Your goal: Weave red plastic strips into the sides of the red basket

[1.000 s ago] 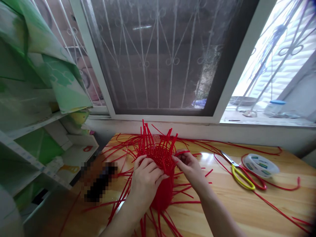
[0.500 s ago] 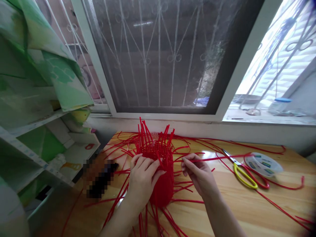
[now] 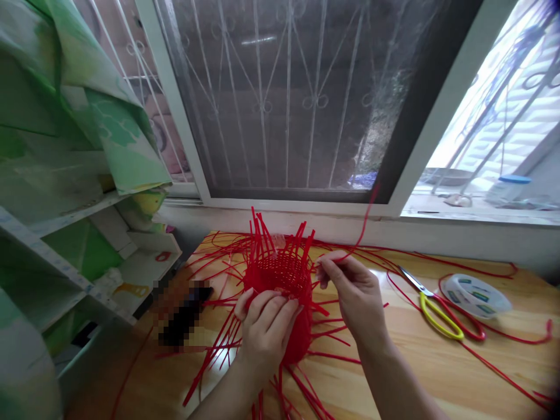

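Observation:
A red woven basket (image 3: 300, 335) stands on the table, its loose strands sticking up from the rim and fanning out around its sides. My left hand (image 3: 266, 324) lies over the near rim, fingers curled down onto the weave and gripping it. To the right of the basket, my right hand (image 3: 355, 286) pinches a long red strand (image 3: 364, 227) between thumb and fingers. That strand's free end curves upward in front of the window frame and is blurred. Where its other end meets the basket is hard to make out.
On the wooden table (image 3: 406, 373), scissors (image 3: 429, 291) with yellow and red handles lie at the right beside a clear round plastic container (image 3: 476, 294). Long red strands run along the back. A blurred-out dark object (image 3: 186, 321) lies left. Shelves (image 3: 105, 204) and a window border the table.
My right hand has moved slightly up, and the strand it holds has swung from level, pointing right, to curving upward. My left hand has shifted slightly down and right along the rim.

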`<move>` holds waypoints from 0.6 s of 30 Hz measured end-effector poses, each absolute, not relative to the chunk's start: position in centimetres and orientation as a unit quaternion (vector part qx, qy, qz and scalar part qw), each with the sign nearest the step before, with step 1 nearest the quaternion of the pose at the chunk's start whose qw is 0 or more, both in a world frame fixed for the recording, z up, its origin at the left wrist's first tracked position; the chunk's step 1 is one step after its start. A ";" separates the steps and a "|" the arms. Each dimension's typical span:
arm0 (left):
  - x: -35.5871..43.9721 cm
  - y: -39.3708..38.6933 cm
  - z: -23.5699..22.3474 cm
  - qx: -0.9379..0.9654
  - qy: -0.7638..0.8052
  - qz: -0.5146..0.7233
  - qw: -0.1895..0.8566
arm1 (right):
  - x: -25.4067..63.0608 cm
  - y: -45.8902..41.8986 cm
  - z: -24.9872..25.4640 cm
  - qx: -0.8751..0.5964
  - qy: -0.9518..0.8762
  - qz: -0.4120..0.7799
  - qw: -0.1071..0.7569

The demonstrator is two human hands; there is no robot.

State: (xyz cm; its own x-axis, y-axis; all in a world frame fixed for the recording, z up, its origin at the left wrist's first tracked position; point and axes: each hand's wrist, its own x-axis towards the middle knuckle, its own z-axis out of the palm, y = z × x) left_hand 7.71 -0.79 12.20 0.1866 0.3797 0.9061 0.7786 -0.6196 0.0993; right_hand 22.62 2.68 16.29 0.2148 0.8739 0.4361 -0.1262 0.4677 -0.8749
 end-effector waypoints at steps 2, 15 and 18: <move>7.7 -0.9 12.1 -0.744 -0.379 -0.508 0.212 | 22.2 2.8 17.5 -0.388 -0.549 0.304 0.675; 8.0 -0.7 8.3 -0.617 -0.458 -0.623 0.146 | 21.1 5.2 20.9 -0.447 -0.648 0.266 0.557; 7.9 -0.9 7.7 -0.617 -0.490 -0.608 0.097 | 21.2 6.4 20.5 -0.446 -0.628 0.327 0.547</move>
State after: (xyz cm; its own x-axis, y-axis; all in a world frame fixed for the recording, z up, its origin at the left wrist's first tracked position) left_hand 7.94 -0.90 7.67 -0.2195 0.4877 0.8450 0.7229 -0.5003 0.4765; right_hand 21.24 6.43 20.48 -0.0038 0.9181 0.3963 0.2017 0.3889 -0.8990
